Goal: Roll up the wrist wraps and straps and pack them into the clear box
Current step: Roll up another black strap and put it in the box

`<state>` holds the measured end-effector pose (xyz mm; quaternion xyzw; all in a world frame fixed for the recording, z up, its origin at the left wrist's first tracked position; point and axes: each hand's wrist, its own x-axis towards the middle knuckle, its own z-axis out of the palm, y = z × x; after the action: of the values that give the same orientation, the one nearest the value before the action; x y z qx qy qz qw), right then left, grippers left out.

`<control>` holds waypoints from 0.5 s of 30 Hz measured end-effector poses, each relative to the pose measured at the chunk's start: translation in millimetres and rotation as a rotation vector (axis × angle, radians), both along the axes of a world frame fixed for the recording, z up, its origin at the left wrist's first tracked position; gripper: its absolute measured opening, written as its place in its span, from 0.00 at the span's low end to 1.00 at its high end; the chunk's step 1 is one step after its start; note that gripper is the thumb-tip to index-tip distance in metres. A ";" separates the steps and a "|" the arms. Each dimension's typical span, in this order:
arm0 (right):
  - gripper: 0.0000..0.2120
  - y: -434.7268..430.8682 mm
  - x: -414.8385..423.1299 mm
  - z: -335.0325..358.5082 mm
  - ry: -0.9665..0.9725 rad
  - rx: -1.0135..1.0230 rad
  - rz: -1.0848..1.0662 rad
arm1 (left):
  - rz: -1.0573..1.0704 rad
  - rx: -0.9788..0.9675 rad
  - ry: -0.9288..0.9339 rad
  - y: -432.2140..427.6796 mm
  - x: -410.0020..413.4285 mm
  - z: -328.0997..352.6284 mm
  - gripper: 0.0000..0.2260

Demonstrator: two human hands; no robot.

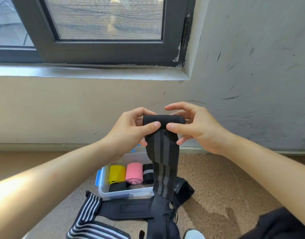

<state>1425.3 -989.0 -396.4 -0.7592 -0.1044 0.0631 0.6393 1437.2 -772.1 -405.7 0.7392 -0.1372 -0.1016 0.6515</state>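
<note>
- You are mid-roll on the grey-striped black wrist wrap (163, 161); only its top end is wound into a short roll (163, 120), so I judge this step barely begun.
- Your left hand (129, 130) pinches the left end of the roll, thumb in front and fingers curled behind; your right hand (198, 128) presses its thumb on the front of the right end, the upper fingers arched just above the roll and the lower ones curled by the cloth.
- The roll sits at centre frame between both hands; the unrolled tail hangs straight down from it to the floor at lower centre, crossing in front of the right end of the clear box (124, 194).
- Next, you likely need to turn the roll downward along the tail, keeping the edges aligned and the tension even; a slack turn would probably make a bundle too fat for the box.
- The box lies on the floor below your hands; it holds a yellow roll (116, 173), a pink roll (133, 173) and a black roll with white stripes (148, 173).
- A black-and-white striped wrap (89, 219) and a black strap (127, 208) lie unrolled at lower left and lower centre, in front of the box; they wait their turn.
</note>
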 end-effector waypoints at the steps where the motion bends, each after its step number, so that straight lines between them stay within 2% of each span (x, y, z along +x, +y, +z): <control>1: 0.18 -1.2 0.6 1.4 0.070 0.009 0.024 | 0.005 0.000 -0.023 0.0 -0.1 0.2 0.06; 4: 0.22 -2.5 2.5 1.0 0.243 0.059 0.112 | 0.022 -0.006 -0.092 0.5 -1.4 -0.4 0.06; 9: 0.21 -0.8 4.3 -3.3 0.227 0.172 0.126 | 0.022 0.077 -0.204 3.3 -1.5 -1.2 0.10; 11: 0.19 -0.8 4.9 -3.5 0.204 0.209 0.114 | 0.005 0.059 -0.120 4.9 -0.3 -1.4 0.13; 15: 0.17 -1.3 4.3 -3.2 0.148 0.206 0.087 | -0.118 -0.036 0.171 9.2 1.8 -1.6 0.16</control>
<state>1429.6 -990.3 -399.6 -0.6776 -0.0955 0.1355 0.7165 1439.0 -762.9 -407.3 0.7066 -0.1261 -0.1998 0.6670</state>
